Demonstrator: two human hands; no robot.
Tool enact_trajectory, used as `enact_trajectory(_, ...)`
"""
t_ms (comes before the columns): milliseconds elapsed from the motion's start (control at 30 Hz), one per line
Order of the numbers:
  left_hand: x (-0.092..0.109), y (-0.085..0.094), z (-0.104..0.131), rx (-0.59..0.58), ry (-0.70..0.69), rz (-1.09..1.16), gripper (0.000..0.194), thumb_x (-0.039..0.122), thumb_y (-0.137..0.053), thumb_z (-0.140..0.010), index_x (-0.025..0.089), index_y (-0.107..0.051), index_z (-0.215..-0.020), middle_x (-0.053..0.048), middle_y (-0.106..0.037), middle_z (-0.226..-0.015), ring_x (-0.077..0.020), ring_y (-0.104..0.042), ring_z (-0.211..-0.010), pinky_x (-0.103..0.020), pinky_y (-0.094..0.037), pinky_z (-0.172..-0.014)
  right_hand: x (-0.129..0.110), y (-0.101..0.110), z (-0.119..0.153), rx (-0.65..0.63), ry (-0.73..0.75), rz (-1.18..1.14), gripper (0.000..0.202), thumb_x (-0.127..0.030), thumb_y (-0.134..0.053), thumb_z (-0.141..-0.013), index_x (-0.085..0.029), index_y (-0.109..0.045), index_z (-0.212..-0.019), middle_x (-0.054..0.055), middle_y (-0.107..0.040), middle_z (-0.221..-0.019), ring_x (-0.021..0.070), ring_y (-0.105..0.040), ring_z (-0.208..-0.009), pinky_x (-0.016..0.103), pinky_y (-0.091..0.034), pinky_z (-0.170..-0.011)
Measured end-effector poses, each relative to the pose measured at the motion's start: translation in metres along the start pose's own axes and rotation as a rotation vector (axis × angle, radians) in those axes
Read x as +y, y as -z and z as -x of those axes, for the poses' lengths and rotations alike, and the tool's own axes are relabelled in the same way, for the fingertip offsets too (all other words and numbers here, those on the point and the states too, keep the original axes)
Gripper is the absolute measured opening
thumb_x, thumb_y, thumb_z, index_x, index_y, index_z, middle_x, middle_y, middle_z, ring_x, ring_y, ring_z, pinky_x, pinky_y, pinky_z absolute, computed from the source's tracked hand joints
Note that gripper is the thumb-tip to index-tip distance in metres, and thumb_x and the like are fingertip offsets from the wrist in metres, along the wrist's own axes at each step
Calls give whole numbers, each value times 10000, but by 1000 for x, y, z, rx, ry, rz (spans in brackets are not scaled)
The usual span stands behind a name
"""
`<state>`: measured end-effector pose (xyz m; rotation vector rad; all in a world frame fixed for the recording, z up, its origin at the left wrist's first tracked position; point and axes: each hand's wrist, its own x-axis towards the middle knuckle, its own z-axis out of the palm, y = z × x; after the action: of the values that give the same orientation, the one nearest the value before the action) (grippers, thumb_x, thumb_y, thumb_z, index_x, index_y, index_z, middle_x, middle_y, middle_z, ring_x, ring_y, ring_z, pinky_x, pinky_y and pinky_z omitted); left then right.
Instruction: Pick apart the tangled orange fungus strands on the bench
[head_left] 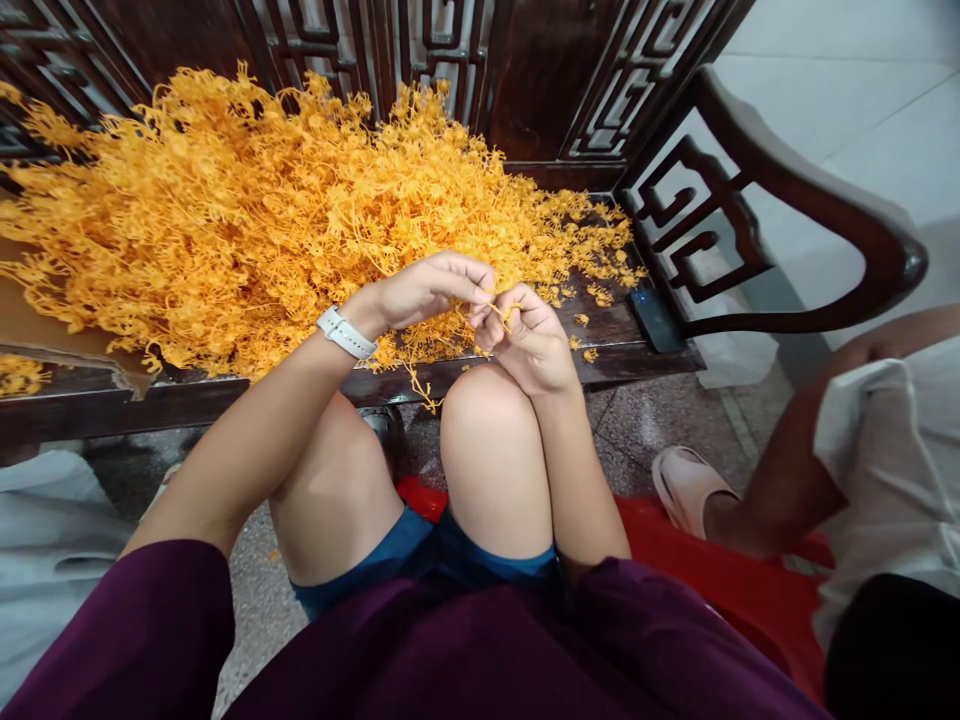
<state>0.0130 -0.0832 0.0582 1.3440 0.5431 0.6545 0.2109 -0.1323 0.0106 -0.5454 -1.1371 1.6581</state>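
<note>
A big heap of orange, thin-stemmed plastic-looking sprigs lies on a dark wooden bench seat. Over the heap's front edge, my left hand, with a white watch on the wrist, pinches one end of a small orange sprig. My right hand closes its fingers round the same sprig just above my knee, close to the left fingertips. Fingers hide part of the piece, so its exact shape is unclear. A few tangled sprigs hang over the bench edge below my left hand.
A dark phone lies at the bench's right end, beside the carved armrest. Cardboard stands at the left under the heap. Another person's leg and pale slipper are at the right, near a red stool.
</note>
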Motion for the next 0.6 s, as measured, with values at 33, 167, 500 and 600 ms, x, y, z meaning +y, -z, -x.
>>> enact_trajectory(33, 1, 0, 1, 6, 6, 2, 192, 311, -765, -804, 189, -668, -691, -43, -663, -678, -173, -678, -705, -385, -599, -807, 0, 1, 0, -3, 7, -11, 381, -511, -940, -870, -256, -657, -856, -2, -573, -727, 182, -575, -773, 285, -475, -660)
enact_trajectory(167, 10, 10, 8, 239, -87, -20, 363, 405, -660, -938, 217, -534, -654, -47, -604, -668, -221, -752, -834, -466, -648, -958, -1, 3, 2, 55, 126, -107, 468, -541, -1004, -764, -264, -628, -790, 13, -615, -905, 164, -552, -776, 305, -509, -676)
enact_trajectory(500, 9, 31, 12, 354, -87, -178, 164, 244, -739, -876, 186, -660, -744, -8, -680, -724, -124, -694, -714, -345, -600, -822, -5, 3, 1, -211, -39, 78, 183, -371, -949, -861, -257, -846, -962, -10, -733, -777, 90, -528, -560, 233, -403, -507)
enact_trajectory(600, 5, 28, 8, 333, -55, -212, 168, 254, -757, -880, 190, -688, -740, -14, -702, -718, -120, -679, -697, -334, -596, -804, -5, 9, -4, 137, 40, -227, 302, -582, -853, -900, -328, -799, -1055, -11, -788, -959, 107, -454, -587, 232, -371, -479)
